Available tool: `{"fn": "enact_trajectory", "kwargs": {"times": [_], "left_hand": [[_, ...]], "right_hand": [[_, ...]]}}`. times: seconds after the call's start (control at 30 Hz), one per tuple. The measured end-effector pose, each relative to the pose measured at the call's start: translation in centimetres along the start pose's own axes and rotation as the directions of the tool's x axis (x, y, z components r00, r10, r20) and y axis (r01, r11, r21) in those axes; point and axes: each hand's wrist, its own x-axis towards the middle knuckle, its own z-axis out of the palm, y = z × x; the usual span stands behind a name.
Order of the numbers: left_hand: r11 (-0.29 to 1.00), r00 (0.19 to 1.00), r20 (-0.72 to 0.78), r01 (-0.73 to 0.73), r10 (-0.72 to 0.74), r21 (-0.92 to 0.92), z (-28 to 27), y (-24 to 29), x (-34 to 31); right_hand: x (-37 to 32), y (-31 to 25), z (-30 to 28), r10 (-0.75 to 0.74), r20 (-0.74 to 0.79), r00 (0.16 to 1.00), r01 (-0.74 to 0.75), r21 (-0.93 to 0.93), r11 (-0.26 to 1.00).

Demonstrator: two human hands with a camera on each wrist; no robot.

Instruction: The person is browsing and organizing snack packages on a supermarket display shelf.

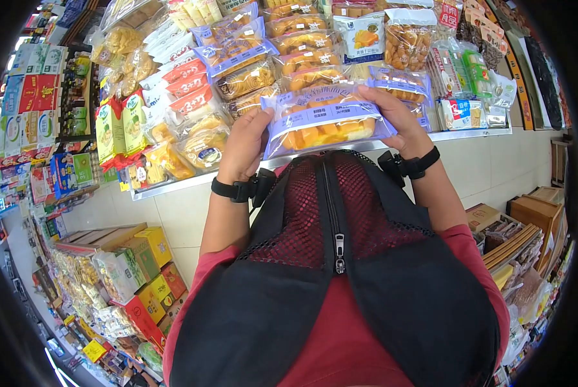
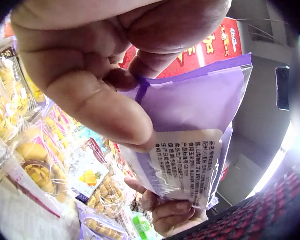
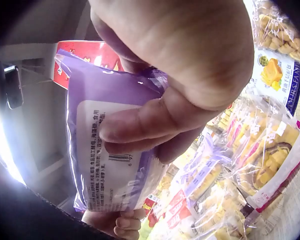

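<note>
Left hand and right hand each grip one end of a purple bread packet, thumbs on its near face and fingers curled to the far side, so both are clamped on it. The packet is held level between them, in front of the person's chest and over the near edge of the surface; its clear window shows yellow-topped bread. On its underside, the left wrist view shows a pale printed label, and the right wrist view a barcode just below the fingers. Past the packet, the surface is crowded with bagged baked goods: more purple packets further back, a white and blue bag beside a clear bag of small brown pieces, and green packets near the left corner. Stacked boxes stand on the tiled floor at left. The person wears a black vest over a red shirt.
</note>
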Motion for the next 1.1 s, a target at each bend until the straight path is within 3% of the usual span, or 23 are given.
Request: {"fn": "enact_trajectory", "kwargs": {"times": [0.43, 1.1], "left_hand": [[0.996, 0.999, -0.043, -0.006, 0.01, 0.085, -0.3, -0.9, 0.7], [0.998, 1.0, -0.006, 0.008, -0.008, 0.056, 0.7, 0.1, 0.4]], "right_hand": [[-0.6, -0.5, 0.1, -0.114, -0.025, 0.993, 0.109, -0.137, 0.984], [-0.7, -1.1, 0.0, -0.136, -0.029, 0.99, 0.132, -0.103, 0.986]]}}
